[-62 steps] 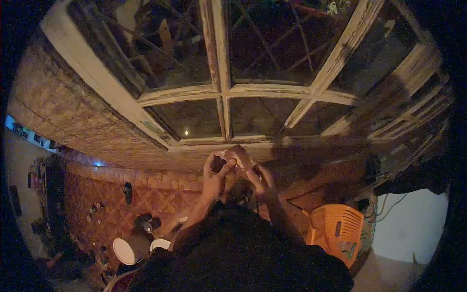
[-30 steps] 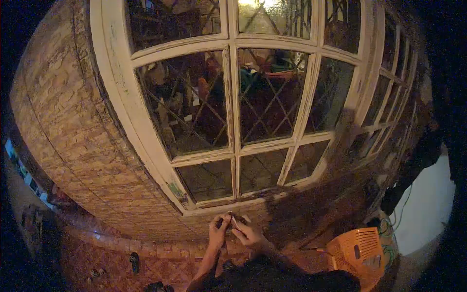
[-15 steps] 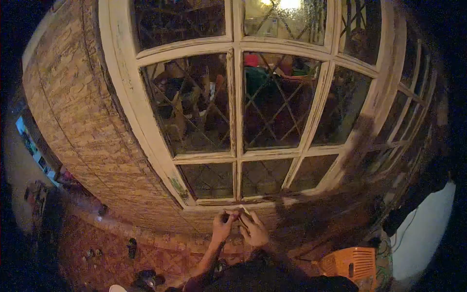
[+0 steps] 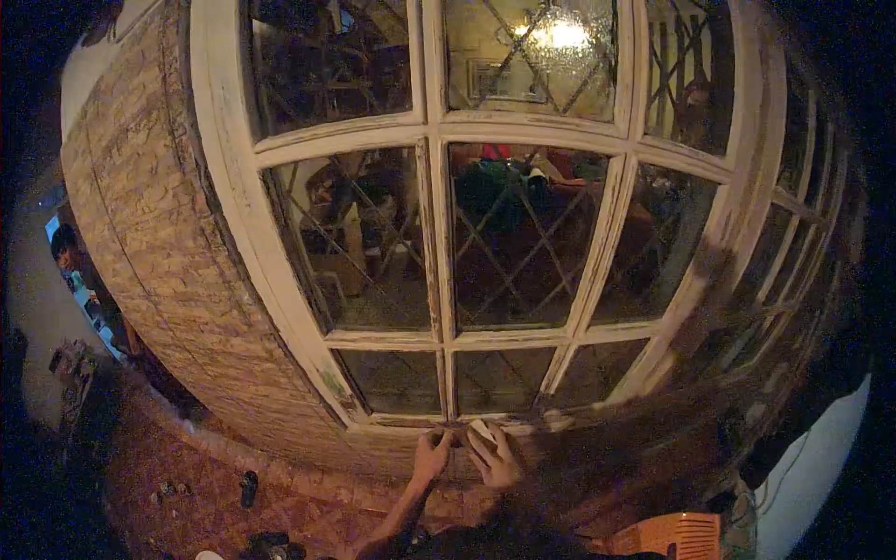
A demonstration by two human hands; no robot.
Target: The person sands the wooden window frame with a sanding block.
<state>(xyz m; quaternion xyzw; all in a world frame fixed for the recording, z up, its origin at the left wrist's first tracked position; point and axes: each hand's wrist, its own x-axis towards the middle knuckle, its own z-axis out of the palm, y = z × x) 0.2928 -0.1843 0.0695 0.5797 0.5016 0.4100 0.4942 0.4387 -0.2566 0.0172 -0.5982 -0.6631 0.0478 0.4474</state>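
Observation:
Both hands are together at the bottom rail of a worn, pale window frame (image 4: 430, 243). My left hand (image 4: 430, 455) has its fingers pinched near the rail; what they hold, if anything, is too small to tell. Just right of it, my right hand (image 4: 495, 457) grips a small pale object (image 4: 483, 430) between its fingers, close to the frame. The object looks flat; its exact kind is unclear. Dark panes with a diamond lattice behind them rise above both hands.
A brick wall (image 4: 168, 252) curves along the left. An orange plastic chair (image 4: 686, 537) stands at the lower right, near a pale panel (image 4: 812, 476). Dark items (image 4: 248, 488) lie on the reddish tiled floor (image 4: 317, 504). A lamp (image 4: 560, 35) glows through the upper glass.
The view has tilted upward, so the window, hands and chair sit lower in it. The pale object shows more clearly in my right hand. Both hands remain close together.

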